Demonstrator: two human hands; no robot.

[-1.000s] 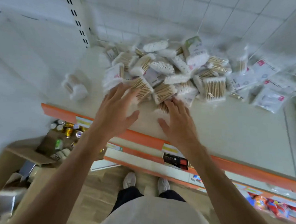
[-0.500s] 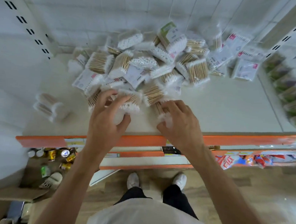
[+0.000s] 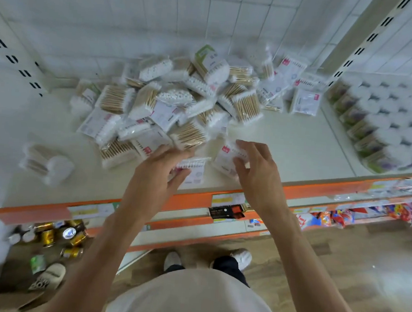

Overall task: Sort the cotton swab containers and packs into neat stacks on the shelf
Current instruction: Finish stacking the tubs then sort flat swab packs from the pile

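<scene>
A jumbled heap of cotton swab packs covers the back and middle of the white shelf. My left hand grips a flat pack of white swabs just above the shelf's front edge. My right hand pinches another flat pack with a red label that lies beside it. Two round swab packs lie apart at the left of the shelf.
Round tubs stand in rows on the neighbouring shelf at the right. The shelf's orange front rail runs below my hands. Gold cans and a slipper sit on a cardboard box at the lower left.
Both hands pulled back from the heap toward the shelf front, each bringing a flat pack with it. The view has swung to the right.
</scene>
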